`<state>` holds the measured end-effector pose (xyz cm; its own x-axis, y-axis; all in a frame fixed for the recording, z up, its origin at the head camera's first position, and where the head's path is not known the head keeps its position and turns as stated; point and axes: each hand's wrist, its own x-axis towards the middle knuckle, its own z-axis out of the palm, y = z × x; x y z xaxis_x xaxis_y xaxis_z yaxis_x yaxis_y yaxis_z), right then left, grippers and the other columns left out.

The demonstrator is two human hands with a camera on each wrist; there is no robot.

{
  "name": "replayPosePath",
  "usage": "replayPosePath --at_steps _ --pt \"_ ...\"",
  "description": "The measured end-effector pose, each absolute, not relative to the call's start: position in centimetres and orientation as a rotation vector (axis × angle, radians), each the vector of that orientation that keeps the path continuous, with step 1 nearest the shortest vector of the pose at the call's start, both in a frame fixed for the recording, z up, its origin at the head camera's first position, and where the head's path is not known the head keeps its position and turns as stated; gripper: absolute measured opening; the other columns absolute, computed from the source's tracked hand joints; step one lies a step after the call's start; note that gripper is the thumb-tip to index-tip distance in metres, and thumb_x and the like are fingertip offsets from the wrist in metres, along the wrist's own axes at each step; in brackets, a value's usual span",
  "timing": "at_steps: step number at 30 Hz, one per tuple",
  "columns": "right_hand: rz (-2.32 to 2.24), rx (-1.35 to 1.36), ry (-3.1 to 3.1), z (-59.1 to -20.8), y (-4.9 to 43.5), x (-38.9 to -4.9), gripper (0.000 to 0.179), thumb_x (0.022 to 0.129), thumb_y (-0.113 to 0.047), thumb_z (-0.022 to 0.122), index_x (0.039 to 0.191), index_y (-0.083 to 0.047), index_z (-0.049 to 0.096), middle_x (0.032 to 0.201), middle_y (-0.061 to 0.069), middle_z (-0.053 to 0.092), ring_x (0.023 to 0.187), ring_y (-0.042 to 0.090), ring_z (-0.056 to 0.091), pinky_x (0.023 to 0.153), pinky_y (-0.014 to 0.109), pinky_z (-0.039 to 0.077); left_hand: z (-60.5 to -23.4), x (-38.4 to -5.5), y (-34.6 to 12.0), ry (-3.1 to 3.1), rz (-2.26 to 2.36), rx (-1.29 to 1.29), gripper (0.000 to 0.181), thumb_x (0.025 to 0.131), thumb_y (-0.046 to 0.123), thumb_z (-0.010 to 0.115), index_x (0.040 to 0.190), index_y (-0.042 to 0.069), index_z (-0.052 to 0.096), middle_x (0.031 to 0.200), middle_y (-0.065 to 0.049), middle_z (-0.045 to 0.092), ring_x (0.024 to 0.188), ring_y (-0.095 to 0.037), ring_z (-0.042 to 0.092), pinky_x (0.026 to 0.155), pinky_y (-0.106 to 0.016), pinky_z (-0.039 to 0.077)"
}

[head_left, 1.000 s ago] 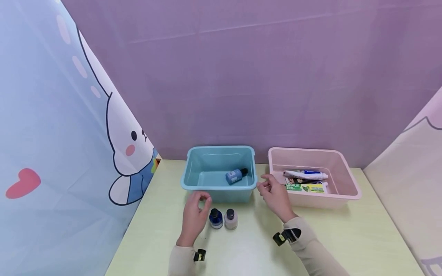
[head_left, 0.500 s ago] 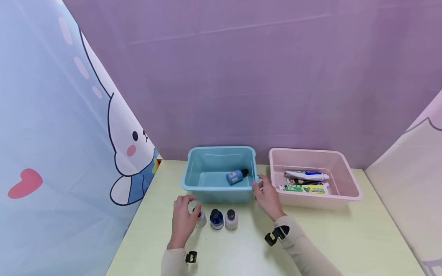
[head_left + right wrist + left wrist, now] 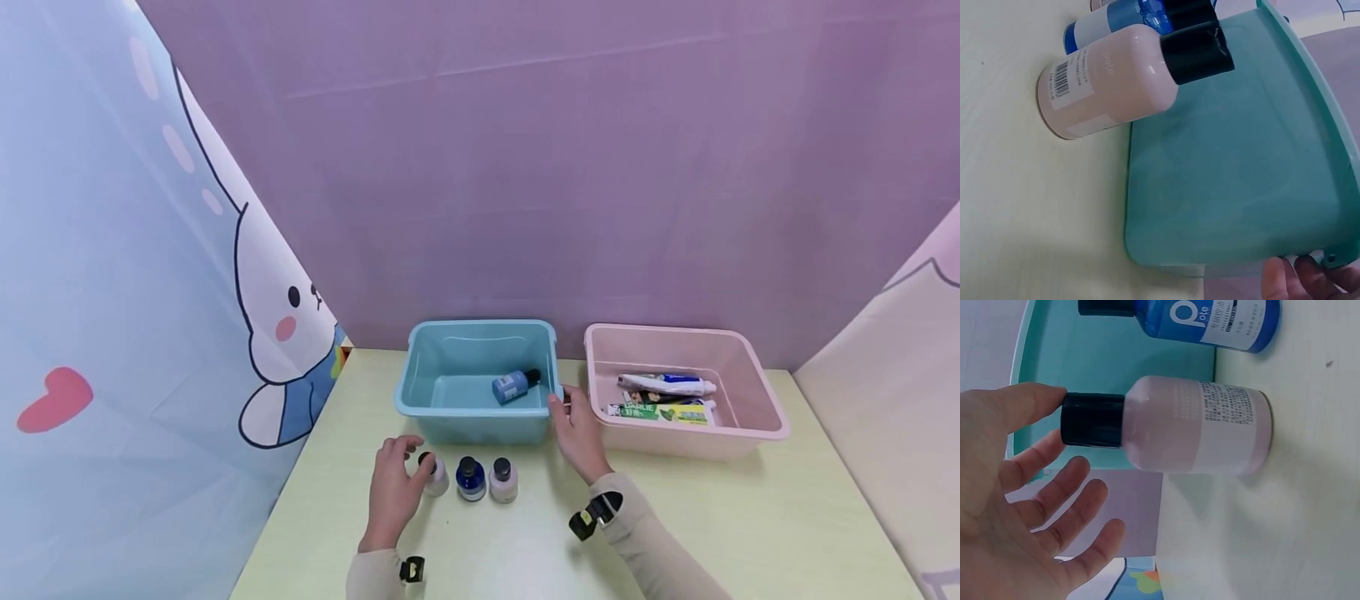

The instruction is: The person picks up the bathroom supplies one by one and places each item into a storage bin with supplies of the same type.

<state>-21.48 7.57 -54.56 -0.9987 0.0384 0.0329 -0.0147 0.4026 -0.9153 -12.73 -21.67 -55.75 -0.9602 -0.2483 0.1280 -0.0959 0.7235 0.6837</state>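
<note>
A pale pink bottle [image 3: 1166, 425] with a black cap stands upright on the table, leftmost of a row of three. At its cap, my left hand [image 3: 393, 487] has the thumb and index finger by the top, the other fingers spread. A dark blue bottle [image 3: 471, 482] stands in the middle, and another pale pink bottle [image 3: 503, 483] on the right. Behind them is a teal plastic bin [image 3: 480, 427] with a blue black-capped bottle [image 3: 512, 387] lying inside. My right hand [image 3: 581, 435] grips the bin's right rim near the front corner, fingertips partly hidden.
To the right stands a pink bin [image 3: 697, 442] holding toothpaste tubes [image 3: 667, 384] and a green-yellow Darlie toothpaste item [image 3: 663, 412]. Both bins sit against a purple cloth backdrop [image 3: 525, 167] at the far side of the pale table [image 3: 510, 550].
My left hand has moved left and back, exposing the leftmost bottle that was out of sight earlier. My right hand has moved left from between the bins onto the teal bin's rim.
</note>
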Motion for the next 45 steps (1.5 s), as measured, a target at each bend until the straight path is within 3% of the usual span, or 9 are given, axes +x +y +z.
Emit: replayPosePath --at_steps 4,9,25,45 --pt "1.748 -0.015 -2.556 -54.9 7.6 -21.5 0.052 0.110 -0.042 0.042 0.146 -0.005 0.044 0.138 0.017 0.056 0.122 0.032 0.058 0.097 0.046 0.055 -56.1 -12.7 -21.8 -2.718 -1.076 0.290 0.033 0.097 0.030 0.071 0.122 0.011 0.064 0.116 -0.006 0.061 0.110 -0.026 0.057 0.091 -0.044 0.050" --pt "1.791 -0.004 -2.519 -55.4 7.6 -21.5 0.052 0.110 -0.044 0.041 0.145 -0.006 0.045 0.140 0.017 0.055 0.125 0.033 0.057 0.100 0.049 0.053 -56.5 -12.5 -21.9 -2.731 -1.098 0.309 0.032 0.097 0.032 0.071 0.122 0.013 0.065 0.116 -0.004 0.062 0.109 -0.024 0.058 0.090 -0.042 0.049" --pt "1.855 -0.008 -2.495 -55.7 7.6 -21.5 0.051 0.109 -0.046 0.042 0.145 -0.010 0.044 0.142 0.013 0.053 0.128 0.031 0.055 0.101 0.050 0.053 -58.3 -11.9 -21.7 -2.669 -1.079 0.263 0.038 0.089 0.025 0.080 0.120 0.008 0.066 0.110 -0.004 0.064 0.099 -0.020 0.060 0.086 -0.039 0.049" --pt "1.845 0.017 -2.478 -56.1 7.5 -21.6 0.052 0.110 -0.045 0.041 0.145 -0.007 0.044 0.143 0.017 0.052 0.131 0.035 0.053 0.106 0.055 0.049 -59.6 -11.8 -21.2 -2.590 -1.089 0.302 0.037 0.089 0.028 0.080 0.120 0.010 0.069 0.112 -0.003 0.062 0.100 -0.019 0.061 0.087 -0.038 0.052"
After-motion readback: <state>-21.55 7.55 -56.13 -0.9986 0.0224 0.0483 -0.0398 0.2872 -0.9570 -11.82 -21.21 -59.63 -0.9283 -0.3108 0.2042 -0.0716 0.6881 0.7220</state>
